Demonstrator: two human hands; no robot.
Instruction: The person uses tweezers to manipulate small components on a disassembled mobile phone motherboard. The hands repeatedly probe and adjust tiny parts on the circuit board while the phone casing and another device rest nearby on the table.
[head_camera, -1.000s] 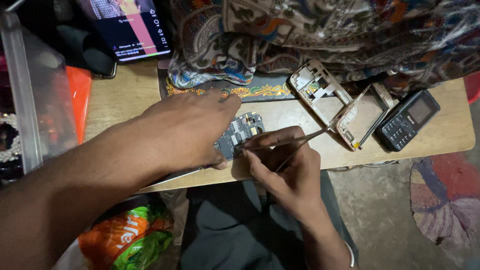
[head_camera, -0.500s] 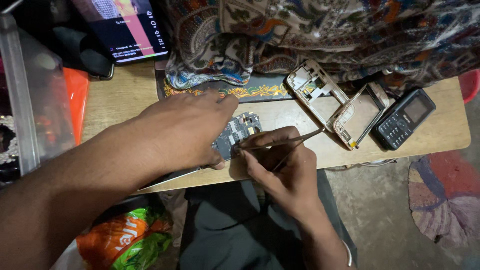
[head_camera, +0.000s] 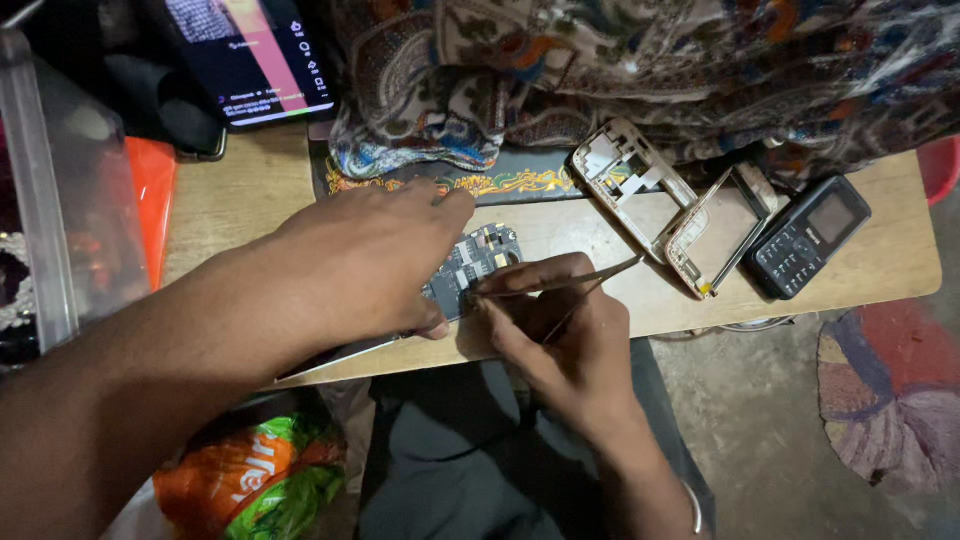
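My left hand (head_camera: 360, 265) lies palm-down over a phone circuit board (head_camera: 478, 262) on the wooden table (head_camera: 590, 225), pinning its left part with thumb and fingers. My right hand (head_camera: 560, 335) grips metal tweezers (head_camera: 560, 285), whose tips touch the board's near edge while the long end points right. Most of the board is hidden under my left hand.
Two empty phone frames (head_camera: 625, 180) (head_camera: 722, 228) and a black keypad phone (head_camera: 808, 237) lie to the right. A lit smartphone (head_camera: 250, 55) sits at the back left beside a clear plastic box (head_camera: 50, 200). Patterned cloth (head_camera: 640, 60) covers the back. An orange-green bag (head_camera: 250, 480) lies below.
None of the objects has shifted; both hands stay on the board and tweezers, with only a slight camera drift.
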